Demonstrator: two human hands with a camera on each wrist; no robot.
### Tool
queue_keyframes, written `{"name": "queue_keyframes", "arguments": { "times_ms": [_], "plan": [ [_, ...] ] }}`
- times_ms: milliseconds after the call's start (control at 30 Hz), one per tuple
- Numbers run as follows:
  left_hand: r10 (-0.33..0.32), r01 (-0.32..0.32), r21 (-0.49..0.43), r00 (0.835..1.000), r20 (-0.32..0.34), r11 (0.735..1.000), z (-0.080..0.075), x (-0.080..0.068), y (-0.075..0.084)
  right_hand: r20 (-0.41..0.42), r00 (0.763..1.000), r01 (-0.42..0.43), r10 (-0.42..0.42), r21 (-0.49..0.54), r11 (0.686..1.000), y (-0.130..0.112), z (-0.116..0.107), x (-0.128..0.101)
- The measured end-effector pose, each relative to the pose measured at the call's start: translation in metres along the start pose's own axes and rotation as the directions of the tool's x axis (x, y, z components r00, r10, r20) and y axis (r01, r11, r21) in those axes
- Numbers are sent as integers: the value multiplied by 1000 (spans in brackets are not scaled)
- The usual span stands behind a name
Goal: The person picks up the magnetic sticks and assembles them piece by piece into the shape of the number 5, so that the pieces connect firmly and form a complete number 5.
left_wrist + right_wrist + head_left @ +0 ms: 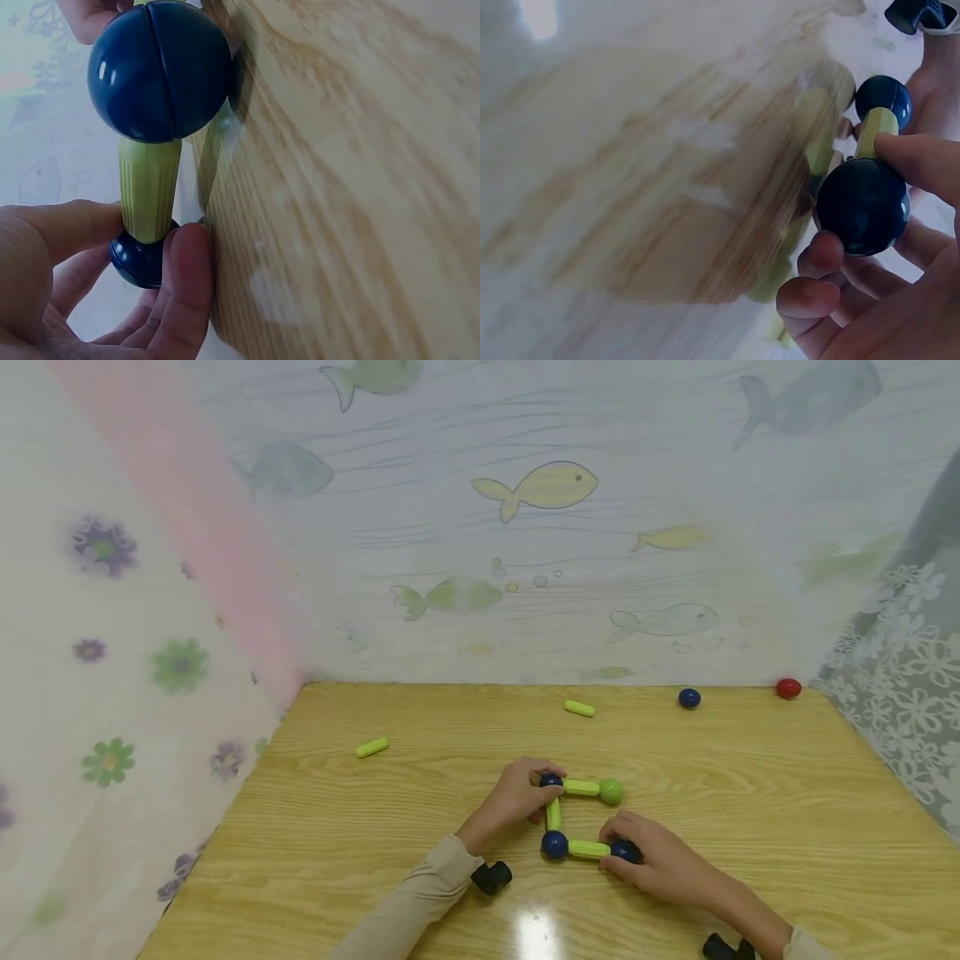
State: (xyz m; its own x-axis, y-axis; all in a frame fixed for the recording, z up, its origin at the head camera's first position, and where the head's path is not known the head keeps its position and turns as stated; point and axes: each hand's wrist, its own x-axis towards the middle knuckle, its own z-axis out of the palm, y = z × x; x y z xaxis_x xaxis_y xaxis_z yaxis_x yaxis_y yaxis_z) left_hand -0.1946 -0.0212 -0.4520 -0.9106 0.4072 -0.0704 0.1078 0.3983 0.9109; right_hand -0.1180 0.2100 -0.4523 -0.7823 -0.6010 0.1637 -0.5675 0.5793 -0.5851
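Dark blue balls, a green ball [611,791] and ribbed yellow-green rods form a joined, open-sided shape on the table. My left hand [517,797] pinches the far blue ball [551,780] at its left corner; in the left wrist view, thumb and fingers lie around that ball [137,261] below a rod [150,187]. The near-corner blue ball [554,844] is untouched. From it a rod [588,849] runs right to another blue ball [626,852]. That end ball [864,206] is gripped by my right hand [663,864], whose thumb touches the rod [876,131].
Loose yellow-green rods lie at the left [372,747] and the back [580,708] of the wooden table [315,827]. A blue ball [689,698] and a red ball [788,688] sit near its back edge. A fish-patterned curtain [450,543] hangs behind.
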Motion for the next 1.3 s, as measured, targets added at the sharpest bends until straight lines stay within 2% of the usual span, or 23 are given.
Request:
{"name": "queue_keyframes", "arguments": {
  "times_ms": [367,533,967,1300],
  "plan": [
    [51,-51,88,999,0,995,1,6,-3,11,1000,29,-29,-1,1000,5,-3,4],
    [54,-53,81,999,-10,995,3,6,-3,8,999,47,-48,9,999,4,-3,3],
    [41,-31,160,997,-59,987,7,9,-1,86,996,-27,25,22,999,-1,-7,6],
    [50,-46,132,998,-28,990,4,10,-2,107,994,2,-2,-6,1000,2,-11,7]
  ]
}}
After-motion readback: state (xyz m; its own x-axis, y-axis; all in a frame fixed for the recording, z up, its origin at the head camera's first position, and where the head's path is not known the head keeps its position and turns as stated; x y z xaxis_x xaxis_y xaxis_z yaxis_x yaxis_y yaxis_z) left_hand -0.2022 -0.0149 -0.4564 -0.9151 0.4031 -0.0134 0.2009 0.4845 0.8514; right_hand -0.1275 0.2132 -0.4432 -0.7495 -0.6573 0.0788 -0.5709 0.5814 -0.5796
